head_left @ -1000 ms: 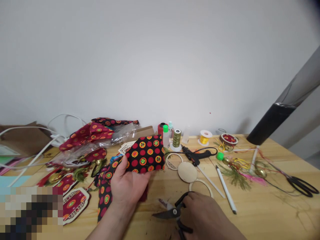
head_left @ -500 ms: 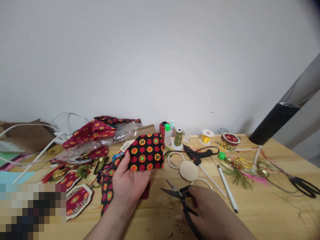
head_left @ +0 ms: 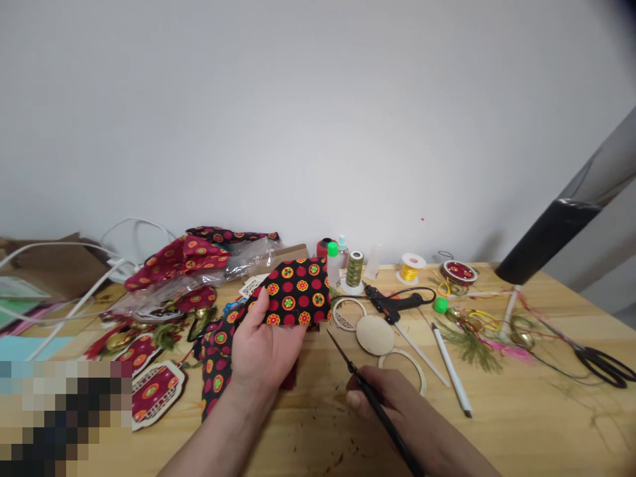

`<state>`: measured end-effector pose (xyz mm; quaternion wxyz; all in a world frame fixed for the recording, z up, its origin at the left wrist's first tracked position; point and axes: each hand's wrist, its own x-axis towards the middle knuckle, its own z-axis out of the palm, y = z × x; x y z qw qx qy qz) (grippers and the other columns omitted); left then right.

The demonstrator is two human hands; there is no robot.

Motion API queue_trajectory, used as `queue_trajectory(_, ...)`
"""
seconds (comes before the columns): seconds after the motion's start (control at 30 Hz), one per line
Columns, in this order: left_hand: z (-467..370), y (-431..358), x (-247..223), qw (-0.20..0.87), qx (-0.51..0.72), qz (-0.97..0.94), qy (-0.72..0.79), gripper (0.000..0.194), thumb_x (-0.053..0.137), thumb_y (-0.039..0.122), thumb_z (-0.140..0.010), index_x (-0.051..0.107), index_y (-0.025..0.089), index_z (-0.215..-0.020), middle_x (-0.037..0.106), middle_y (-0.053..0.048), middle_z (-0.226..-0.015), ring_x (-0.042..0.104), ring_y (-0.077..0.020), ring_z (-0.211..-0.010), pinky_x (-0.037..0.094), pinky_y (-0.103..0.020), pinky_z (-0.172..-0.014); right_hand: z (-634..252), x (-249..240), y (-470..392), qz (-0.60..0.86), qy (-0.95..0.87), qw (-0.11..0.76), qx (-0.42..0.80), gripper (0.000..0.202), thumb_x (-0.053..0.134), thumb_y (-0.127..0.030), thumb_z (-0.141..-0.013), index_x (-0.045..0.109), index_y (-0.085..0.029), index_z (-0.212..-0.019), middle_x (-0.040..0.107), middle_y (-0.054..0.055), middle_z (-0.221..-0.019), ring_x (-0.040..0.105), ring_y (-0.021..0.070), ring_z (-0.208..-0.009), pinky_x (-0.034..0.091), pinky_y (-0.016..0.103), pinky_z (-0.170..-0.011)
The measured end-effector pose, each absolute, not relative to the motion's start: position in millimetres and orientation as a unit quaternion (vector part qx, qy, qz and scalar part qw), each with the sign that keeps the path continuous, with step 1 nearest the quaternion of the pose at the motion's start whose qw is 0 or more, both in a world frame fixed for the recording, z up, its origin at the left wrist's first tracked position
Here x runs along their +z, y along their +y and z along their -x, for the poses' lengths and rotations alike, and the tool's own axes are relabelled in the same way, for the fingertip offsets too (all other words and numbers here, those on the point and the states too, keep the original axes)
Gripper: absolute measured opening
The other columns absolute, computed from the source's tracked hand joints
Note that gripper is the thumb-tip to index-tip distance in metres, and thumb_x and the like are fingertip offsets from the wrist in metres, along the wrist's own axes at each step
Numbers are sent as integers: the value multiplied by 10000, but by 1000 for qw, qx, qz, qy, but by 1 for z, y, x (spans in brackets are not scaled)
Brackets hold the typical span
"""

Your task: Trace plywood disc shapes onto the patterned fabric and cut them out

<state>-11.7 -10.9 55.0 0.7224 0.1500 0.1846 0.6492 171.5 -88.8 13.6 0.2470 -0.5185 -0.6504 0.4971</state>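
My left hand (head_left: 268,348) is closed on a piece of black fabric (head_left: 298,295) printed with red dots and orange flowers, the thumb pressing on its left side. More of the same cloth hangs down left of my wrist. Lower right of it, my right hand (head_left: 397,401) grips black-handled scissors (head_left: 378,414), seen nearly edge-on, so the gap between the blades is hidden. Their tip points up and left, just below the fabric and apart from it. A round wooden disc (head_left: 375,335) and a wooden ring (head_left: 422,374) lie beside my right hand.
A glue gun (head_left: 397,305) with its glue stick, a thread spool (head_left: 354,271) and small bottles stand behind. A white pen (head_left: 452,371), tassels and other scissors (head_left: 603,368) lie right. Fabric-covered ornaments (head_left: 158,396) and white cables (head_left: 74,315) are left.
The scissors have turned from showing their spread blades to an edge-on view, tip further up. The fabric in my left hand has shifted slightly up and right.
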Motion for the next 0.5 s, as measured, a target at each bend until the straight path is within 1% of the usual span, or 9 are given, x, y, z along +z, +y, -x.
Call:
queue_trajectory(0.1,11,-11,55,724,649,-141,185,453,440,325,-915,508,192,-1342,592,-66,-1340,416,-235,-1339,184,-465,-1177,-172,11,-87,510,-635,279,508,457,446,-598,-873,547,-158,-801,474,-9,-700,424,142,-666,336,252,-588)
queue_trajectory(0.2,10,-11,55,724,649,-140,186,461,451,329,-910,500,195,-1348,595,-72,-1338,420,-240,-1336,208,-468,-1170,-169,12,-82,493,-592,368,520,489,419,-625,-865,551,-155,-822,466,-7,-666,430,137,-621,352,262,-570)
queue_trajectory(0.27,9,-11,54,724,648,-143,189,463,462,338,-906,504,201,-1346,598,-76,-1335,433,-245,-1328,227,-470,-1164,-165,17,-74,492,-556,425,517,459,507,-614,-815,558,-157,-807,484,-5,-651,444,142,-611,371,273,-574)
queue_trajectory(0.37,8,-12,53,723,645,-154,192,461,458,337,-909,503,203,-1347,615,-79,-1316,440,-243,-1323,250,-463,-1156,-155,31,-58,509,-503,477,511,382,686,-519,-684,559,-170,-775,555,8,-689,495,162,-663,403,295,-628)
queue_trajectory(0.43,8,-12,53,723,644,-164,186,456,448,333,-914,503,207,-1348,618,-76,-1312,429,-238,-1331,251,-460,-1156,-148,39,-47,510,-480,497,513,343,720,-458,-647,553,-172,-740,581,10,-698,515,170,-689,405,305,-660)
queue_trajectory(0.5,7,-13,53,725,644,-165,181,450,449,332,-915,510,204,-1343,610,-77,-1322,420,-238,-1337,245,-458,-1159,-142,45,-38,504,-473,507,515,292,711,-405,-648,548,-170,-709,576,2,-668,512,164,-672,391,303,-658)
